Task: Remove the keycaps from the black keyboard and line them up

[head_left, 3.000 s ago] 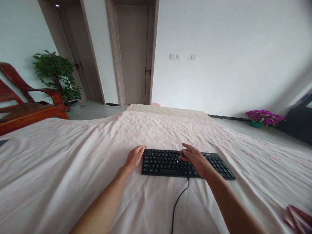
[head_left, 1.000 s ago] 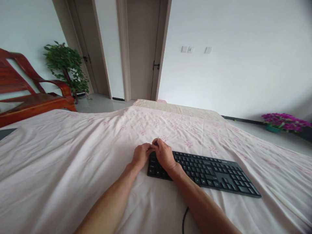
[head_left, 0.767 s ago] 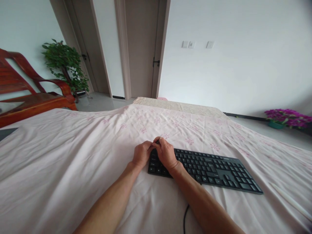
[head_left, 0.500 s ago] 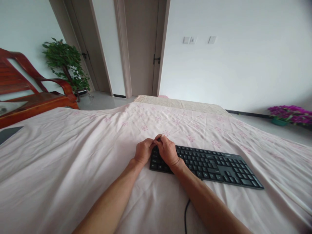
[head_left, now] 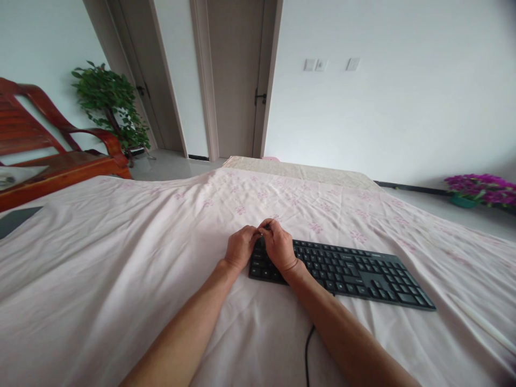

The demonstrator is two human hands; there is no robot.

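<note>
The keyboard [head_left: 363, 277] lies on the cloth [head_left: 133, 269], with the bench [head_left: 40, 184] beyond at left, flowers [head_left: 484, 185] beyond at right.

We see a black keyboard [head_left: 350, 271] with pale-lettered keys [head_left: 407, 298], and a black cable [head_left: 307, 355]. Our cloth [head_left: 121, 279] is pale pink, patterned with darker pink flowers [head_left: 316, 227]. We find the chair [head_left: 68, 180] reddish-brown, the plant [head_left: 102, 88] green, the blossoms [head_left: 484, 186] magenta, their pot [head_left: 463, 201] teal.

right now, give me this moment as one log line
left hand: at far left corner of keyboard | right hand: beside left hand, over keyboard's left end | keyboard: on floral cloth | hand contents: unclear
</note>
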